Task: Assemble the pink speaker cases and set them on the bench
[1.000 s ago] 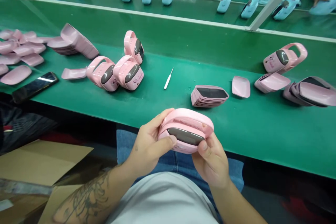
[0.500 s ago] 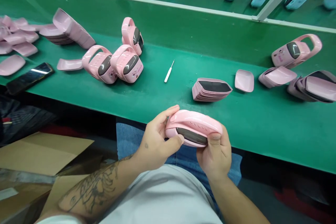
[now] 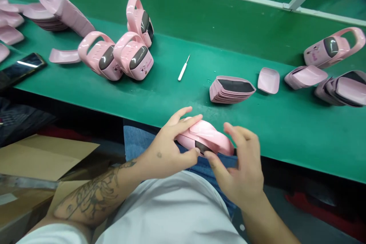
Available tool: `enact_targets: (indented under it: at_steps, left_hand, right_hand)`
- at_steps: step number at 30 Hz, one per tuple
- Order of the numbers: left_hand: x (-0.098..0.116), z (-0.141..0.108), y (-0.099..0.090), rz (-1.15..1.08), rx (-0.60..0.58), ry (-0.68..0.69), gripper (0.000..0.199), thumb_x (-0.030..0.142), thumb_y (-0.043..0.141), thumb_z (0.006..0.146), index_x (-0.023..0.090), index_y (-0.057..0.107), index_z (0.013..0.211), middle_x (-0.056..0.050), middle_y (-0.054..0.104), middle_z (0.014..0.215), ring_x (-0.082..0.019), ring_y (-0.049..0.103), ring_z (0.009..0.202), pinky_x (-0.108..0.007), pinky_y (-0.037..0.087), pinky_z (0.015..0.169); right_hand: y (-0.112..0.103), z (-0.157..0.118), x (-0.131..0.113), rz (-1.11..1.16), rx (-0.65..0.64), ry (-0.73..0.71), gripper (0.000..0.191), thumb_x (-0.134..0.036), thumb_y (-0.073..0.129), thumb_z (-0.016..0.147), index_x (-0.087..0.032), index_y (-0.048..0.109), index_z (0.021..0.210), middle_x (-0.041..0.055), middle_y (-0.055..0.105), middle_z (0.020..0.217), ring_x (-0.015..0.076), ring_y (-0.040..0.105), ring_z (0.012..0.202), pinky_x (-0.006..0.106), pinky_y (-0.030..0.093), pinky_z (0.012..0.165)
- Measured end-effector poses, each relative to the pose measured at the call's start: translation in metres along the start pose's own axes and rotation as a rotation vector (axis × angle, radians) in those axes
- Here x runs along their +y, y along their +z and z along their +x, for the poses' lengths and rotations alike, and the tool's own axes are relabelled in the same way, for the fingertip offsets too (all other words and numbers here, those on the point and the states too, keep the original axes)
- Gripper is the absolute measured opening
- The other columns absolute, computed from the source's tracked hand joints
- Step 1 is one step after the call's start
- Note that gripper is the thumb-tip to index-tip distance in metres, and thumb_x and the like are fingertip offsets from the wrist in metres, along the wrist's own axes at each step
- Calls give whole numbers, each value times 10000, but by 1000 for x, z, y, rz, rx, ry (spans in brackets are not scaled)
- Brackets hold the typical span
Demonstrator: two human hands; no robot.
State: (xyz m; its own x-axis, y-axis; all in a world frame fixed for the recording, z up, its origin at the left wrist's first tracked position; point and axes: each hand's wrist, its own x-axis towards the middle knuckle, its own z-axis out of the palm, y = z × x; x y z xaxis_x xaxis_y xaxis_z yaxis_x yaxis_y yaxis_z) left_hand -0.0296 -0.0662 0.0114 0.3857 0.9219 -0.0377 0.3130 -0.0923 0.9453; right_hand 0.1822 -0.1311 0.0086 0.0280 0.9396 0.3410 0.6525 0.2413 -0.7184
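Note:
A glossy pink plastic housing with a loop handle and a dark window (image 3: pixel 211 132) is held over my lap, close to the bench's front edge. My left hand (image 3: pixel 171 146) grips its left end, thumb at the dark window and fingers over the top. At the right end, my right hand (image 3: pixel 243 160) has its thumb tip against the lower edge by the window. Its other fingers are apart and raised off the handle. Beyond the hands lies a white-handled pointed tool (image 3: pixel 183 68). A stack of pink shells with dark inner faces (image 3: pixel 232 90) stands nearby.
Several more pink handled housings (image 3: pixel 134 56) stand to the left on the green bench (image 3: pixel 160 97), another (image 3: pixel 333 47) at the right. Loose pink covers (image 3: pixel 268 81) and stacks lie about. A phone (image 3: pixel 24 69) rests at the left, above an open cardboard box (image 3: pixel 42 156).
My right hand has loosened from the right end of the housing, its fingers lifting off the handle. The housing has turned in my left hand. The view has shifted slightly down.

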Motion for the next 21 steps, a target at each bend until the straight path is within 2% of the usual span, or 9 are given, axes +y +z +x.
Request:
enact_targets:
  at_steps: [3,7,10,13,17,21]
  left_hand:
    - [7,0,4,91,13,54,796,209,792,773,161,640,1553,-214,524,1666,-385,556,1542,-517,526,1249]
    - [11,-1,9,171,54,102,765,220,765,801,138,626,1549,-205,547,1670,-380,516,1578,-511,499,1280]
    - [12,-3,10,203,40,117,707,221,762,819,166,677,1518,-182,545,1686,-386,564,1541,-482,533,1251]
    - [10,-7,13,211,57,158,706,193,754,817,131,684,1516,-206,562,1667,-392,603,1505,-456,558,1225]
    - [8,-8,16,218,84,255,664,162,721,829,56,694,1484,-261,565,1646,-372,627,1484,-420,560,1213]
    - [10,-7,18,260,99,266,610,162,709,849,77,720,1453,-247,590,1627,-341,653,1461,-402,573,1193]
  right_hand:
    - [-9,3,-11,-104,-140,5,659,-301,760,970,-257,495,1572,140,666,1322,296,672,1182,467,625,965]
    - [-12,7,-19,-91,-144,197,445,-302,768,943,-291,588,1350,56,687,1153,225,695,961,353,614,779]
    - [-12,9,-20,-64,-165,324,395,-306,796,877,-298,599,1219,12,686,1077,192,677,849,315,573,690]
    - [-13,13,-19,-72,-207,422,326,-343,829,805,-282,585,1013,-33,641,897,163,598,709,289,514,609]
    - [-17,17,-17,-86,-258,538,367,-414,854,757,-277,525,848,-61,549,754,144,494,632,263,437,539]
    - [-20,21,-14,-68,-302,579,437,-451,906,683,-275,537,836,-68,547,731,140,485,626,250,418,530]
